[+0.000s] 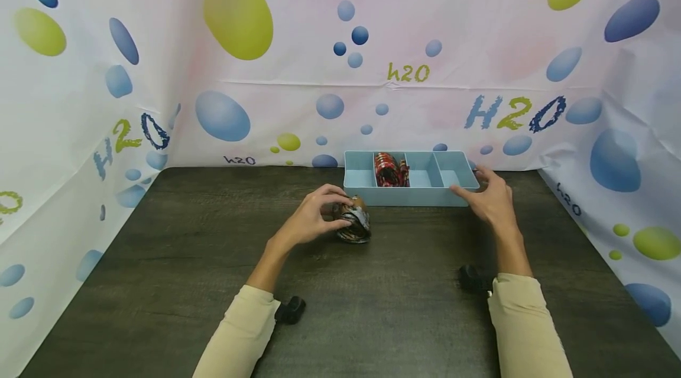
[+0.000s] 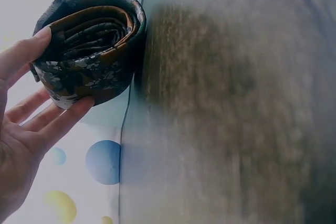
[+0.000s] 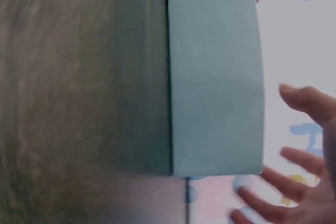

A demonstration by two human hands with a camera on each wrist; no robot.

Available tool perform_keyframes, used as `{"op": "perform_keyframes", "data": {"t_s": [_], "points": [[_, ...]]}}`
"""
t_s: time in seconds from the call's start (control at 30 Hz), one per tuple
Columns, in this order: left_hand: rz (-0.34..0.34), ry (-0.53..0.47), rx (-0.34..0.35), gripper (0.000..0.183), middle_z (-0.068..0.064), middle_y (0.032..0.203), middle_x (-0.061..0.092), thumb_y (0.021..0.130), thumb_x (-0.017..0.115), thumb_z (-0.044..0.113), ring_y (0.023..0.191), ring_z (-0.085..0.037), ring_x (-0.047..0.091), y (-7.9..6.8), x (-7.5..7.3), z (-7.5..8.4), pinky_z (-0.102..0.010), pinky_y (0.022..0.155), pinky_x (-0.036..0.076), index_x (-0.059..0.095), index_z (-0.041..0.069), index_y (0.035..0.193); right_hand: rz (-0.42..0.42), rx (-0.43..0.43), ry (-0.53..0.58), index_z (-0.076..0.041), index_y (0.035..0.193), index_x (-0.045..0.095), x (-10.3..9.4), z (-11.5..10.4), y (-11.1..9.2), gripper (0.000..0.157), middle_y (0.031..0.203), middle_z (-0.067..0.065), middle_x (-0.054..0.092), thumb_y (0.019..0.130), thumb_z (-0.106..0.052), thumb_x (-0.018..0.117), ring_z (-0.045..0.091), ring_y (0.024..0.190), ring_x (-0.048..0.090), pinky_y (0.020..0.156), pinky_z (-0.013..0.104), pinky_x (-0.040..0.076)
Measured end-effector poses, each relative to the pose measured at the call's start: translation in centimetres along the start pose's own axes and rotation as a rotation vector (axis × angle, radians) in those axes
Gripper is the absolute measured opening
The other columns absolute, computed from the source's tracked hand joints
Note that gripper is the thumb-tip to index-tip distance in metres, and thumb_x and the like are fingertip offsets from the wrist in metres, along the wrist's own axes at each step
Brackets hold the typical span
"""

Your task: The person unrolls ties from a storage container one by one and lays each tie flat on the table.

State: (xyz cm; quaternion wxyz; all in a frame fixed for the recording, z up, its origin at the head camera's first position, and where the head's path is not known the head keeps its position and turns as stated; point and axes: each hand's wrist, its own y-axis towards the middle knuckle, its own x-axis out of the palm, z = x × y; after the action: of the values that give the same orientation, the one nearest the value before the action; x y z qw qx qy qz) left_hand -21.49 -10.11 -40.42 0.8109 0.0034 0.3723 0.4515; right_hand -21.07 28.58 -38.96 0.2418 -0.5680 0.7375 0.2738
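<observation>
My left hand [image 1: 319, 215] grips a rolled-up camouflage-patterned cloth [image 1: 356, 221], brown, grey and black, in front of the light-blue box. Seen from the left wrist, the thumb lies at the top of the roll [image 2: 97, 51] and the fingers at its lower side, with coiled layers showing at its end. The box [image 1: 404, 196] has several compartments in a row. In its second compartment from the left sits a red plaid cloth roll [image 1: 388, 170]. At the box's right end is my right hand [image 1: 490, 196], thumb by the front rim and fingers spread.
A dark wood-look table [image 1: 372, 301] lies under everything. Behind it and along both sides hangs a white sheet [image 1: 298, 70] printed with blue and green bubbles. The box stands near the table's back edge, close to the sheet.
</observation>
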Motion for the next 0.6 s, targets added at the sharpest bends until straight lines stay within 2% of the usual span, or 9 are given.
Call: {"op": "perform_keyframes", "data": {"t_s": [0.13, 0.2, 0.33, 0.5, 0.6], "points": [[-0.009, 0.019, -0.001, 0.033, -0.020, 0.131, 0.056, 0.088, 0.082, 0.003, 0.118, -0.037, 0.059, 0.0, 0.0, 0.2, -0.043, 0.089, 0.061, 0.073, -0.001, 0.120, 0.159, -0.204, 0.042, 0.004, 0.145, 0.055, 0.2, -1.5, -0.5, 0.066, 0.143, 0.032, 0.055, 0.088, -0.018, 0.082, 0.050, 0.134, 0.049, 0.108, 0.068, 0.039], [-0.017, 0.024, -0.004, 0.033, -0.020, 0.132, 0.056, 0.088, 0.082, 0.004, 0.118, -0.037, 0.059, -0.1, 0.0, 0.2, -0.043, 0.089, 0.061, 0.072, -0.001, 0.120, 0.171, -0.317, 0.067, 0.006, 0.138, 0.061, 0.5, -2.3, -0.8, 0.058, 0.137, 0.031, 0.060, 0.086, -0.011, 0.083, 0.049, 0.129, 0.052, 0.102, 0.066, 0.043], [-0.026, 0.026, 0.003, 0.034, -0.020, 0.132, 0.055, 0.089, 0.082, 0.004, 0.118, -0.037, 0.058, -0.1, 0.1, 0.2, -0.041, 0.089, 0.061, 0.072, 0.000, 0.121, 0.067, -0.477, 0.066, 0.006, 0.131, 0.065, 1.3, -4.2, -1.3, 0.052, 0.127, 0.028, 0.066, 0.084, -0.006, 0.084, 0.046, 0.115, 0.061, 0.088, 0.062, 0.049], [-0.023, 0.026, 0.015, 0.035, -0.019, 0.130, 0.056, 0.088, 0.083, 0.004, 0.117, -0.036, 0.059, 0.1, 0.1, 0.2, -0.040, 0.088, 0.061, 0.072, 0.000, 0.121, -0.135, -0.565, 0.016, 0.001, 0.131, 0.067, 3.0, -6.9, -2.3, 0.050, 0.124, 0.023, 0.069, 0.086, -0.013, 0.085, 0.040, 0.103, 0.066, 0.071, 0.048, 0.048], [-0.036, 0.016, 0.009, 0.036, -0.019, 0.131, 0.056, 0.087, 0.083, 0.004, 0.116, -0.035, 0.059, 0.2, 0.1, 0.3, -0.039, 0.089, 0.061, 0.072, -0.001, 0.122, -0.229, -0.607, -0.005, 0.000, 0.130, 0.068, 4.3, -8.3, -3.0, 0.052, 0.124, 0.021, 0.069, 0.085, -0.017, 0.087, 0.039, 0.099, 0.065, 0.071, 0.047, 0.048]]}}
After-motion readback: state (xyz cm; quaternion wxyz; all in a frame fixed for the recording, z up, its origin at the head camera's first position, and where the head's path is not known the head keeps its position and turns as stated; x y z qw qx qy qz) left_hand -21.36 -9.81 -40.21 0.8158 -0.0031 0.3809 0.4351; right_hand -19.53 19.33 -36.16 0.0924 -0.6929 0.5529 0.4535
